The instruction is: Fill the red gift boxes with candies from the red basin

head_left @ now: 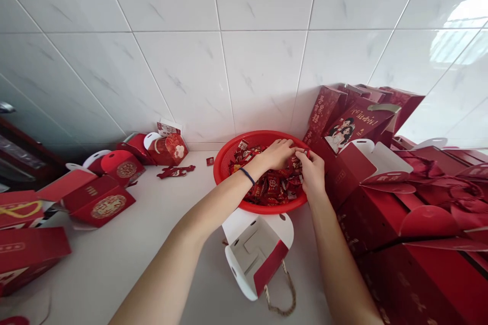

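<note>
A round red plastic basket (pixel 222 175) stands near the tiled wall, filled with small red wrapped packets (pixel 272 184). Both hands are in it. My left hand (pixel 280 153) lies over the packets with its fingers bent down; whatever its fingertips touch is hidden. At the basket's right side, my right hand (pixel 313 168) has thumb and fingers pinched together on a small red packet (pixel 301 151). In front of the basket an open box (pixel 249 249), white inside, with a rope handle (pixel 292 294), sits between my forearms with nothing inside it.
Red boxes (pixel 97 200) stand along the left, beside some flat red pieces (pixel 175 171). One small packet (pixel 210 161) lies left of the basket. On the right, red gift bags (pixel 354 122) and many red boxes (pixel 385 213) crowd close to my right forearm.
</note>
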The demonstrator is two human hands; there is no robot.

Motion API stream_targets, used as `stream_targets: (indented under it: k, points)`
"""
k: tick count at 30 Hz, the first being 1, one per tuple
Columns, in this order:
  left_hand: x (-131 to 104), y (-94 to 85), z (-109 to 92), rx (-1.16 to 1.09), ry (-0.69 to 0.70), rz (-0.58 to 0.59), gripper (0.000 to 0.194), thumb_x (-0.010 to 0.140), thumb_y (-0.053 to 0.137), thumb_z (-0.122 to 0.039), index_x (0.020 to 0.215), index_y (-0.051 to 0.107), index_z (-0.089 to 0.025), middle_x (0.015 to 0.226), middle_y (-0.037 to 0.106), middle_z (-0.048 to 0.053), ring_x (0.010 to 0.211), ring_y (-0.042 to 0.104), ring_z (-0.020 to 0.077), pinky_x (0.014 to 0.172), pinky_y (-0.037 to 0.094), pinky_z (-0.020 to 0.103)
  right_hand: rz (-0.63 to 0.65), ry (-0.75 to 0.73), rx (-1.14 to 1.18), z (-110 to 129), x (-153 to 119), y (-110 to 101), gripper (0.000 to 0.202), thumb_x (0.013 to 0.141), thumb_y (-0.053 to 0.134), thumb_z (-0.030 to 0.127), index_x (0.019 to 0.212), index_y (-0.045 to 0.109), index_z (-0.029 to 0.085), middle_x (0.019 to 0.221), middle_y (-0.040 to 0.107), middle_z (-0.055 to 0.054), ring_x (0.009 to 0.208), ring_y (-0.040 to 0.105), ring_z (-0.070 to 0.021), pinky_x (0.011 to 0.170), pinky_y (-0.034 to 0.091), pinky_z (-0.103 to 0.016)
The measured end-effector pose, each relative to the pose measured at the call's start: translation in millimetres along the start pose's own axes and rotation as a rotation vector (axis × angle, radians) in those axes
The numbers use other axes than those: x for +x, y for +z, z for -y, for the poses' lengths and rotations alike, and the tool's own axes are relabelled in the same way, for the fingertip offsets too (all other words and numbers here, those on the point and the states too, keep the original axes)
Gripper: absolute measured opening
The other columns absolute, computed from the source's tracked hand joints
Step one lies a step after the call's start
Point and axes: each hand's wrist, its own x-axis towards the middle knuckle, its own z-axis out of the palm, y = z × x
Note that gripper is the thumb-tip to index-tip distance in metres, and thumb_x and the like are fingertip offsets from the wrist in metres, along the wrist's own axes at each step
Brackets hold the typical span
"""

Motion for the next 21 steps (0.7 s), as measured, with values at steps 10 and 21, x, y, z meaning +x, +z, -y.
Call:
stream_targets:
  k: [10,21]
  points:
    - [-3.3,4.0,-5.4,0.118,-0.037,0.111,0.052,0.080,0.066,-0.014,0.132,0.058,-0.011,0.141,0.051,0.021,0.136,0.043,0.0358,0.119,0.025,0.059,0.104,-0.016,-0.056,-1.2,-0.3,1.8,0.012,0.058,0.065,0.024,0.068,0.068,0.019,0.053,0.059,0.005,0.052,0.053,-0.0108,0.050,0.041,-0.021]
    - [-6.6,-3.5,-6.1,-0.054,-0.080,0.161,0.050,0.081,0.063,-0.010,0.131,0.058,-0.018,0.140,0.056,0.016,0.138,0.045,0.0319,0.121,0.021,0.057,0.181,-0.003,-0.032,2.1,-2.0,-0.9,0.011,0.056,0.069,0.019,0.067,0.067,0.018,0.056,0.060,0.005,0.054,0.052,-0.0102,0.051,0.040,-0.021]
